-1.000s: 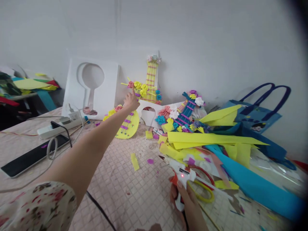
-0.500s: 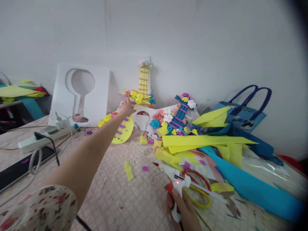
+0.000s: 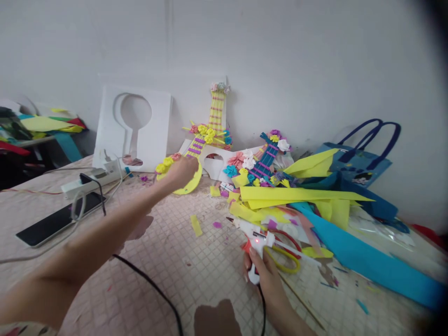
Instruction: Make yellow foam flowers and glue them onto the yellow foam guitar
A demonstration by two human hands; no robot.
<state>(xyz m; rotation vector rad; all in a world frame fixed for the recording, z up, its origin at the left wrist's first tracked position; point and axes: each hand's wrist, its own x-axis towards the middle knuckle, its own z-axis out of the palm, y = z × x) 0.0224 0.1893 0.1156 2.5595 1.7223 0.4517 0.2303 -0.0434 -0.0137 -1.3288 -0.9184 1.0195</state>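
Note:
My right hand (image 3: 262, 268) is wrapped round the handle of a white hot glue gun (image 3: 250, 231). A red light shows on the gun, and its dark nozzle points to the upper left. My left hand (image 3: 185, 171) reaches far forward, over the yellow guitar-shaped craft (image 3: 196, 179) with purple strips and flowers. The back of this hand hides its fingers, so what they hold cannot be seen. Behind that craft stands a taller yellow-necked guitar craft (image 3: 217, 109). To its right is a blue-necked guitar craft (image 3: 265, 161) amid paper flowers.
Scissors (image 3: 285, 266) with red and yellow handles lie by the glue gun. Yellow sheets (image 3: 280, 198) and a long blue strip (image 3: 364, 261) cover the right side. A blue bag (image 3: 364, 163), white cut-out board (image 3: 161, 126), power strip (image 3: 77, 186) and black-screened device (image 3: 52, 226) stand around; a black cable (image 3: 150, 282) crosses the front.
My left hand has moved from the neck area down over the body of the yellow guitar craft. My right hand still holds the glue gun. The view has shifted slightly left.

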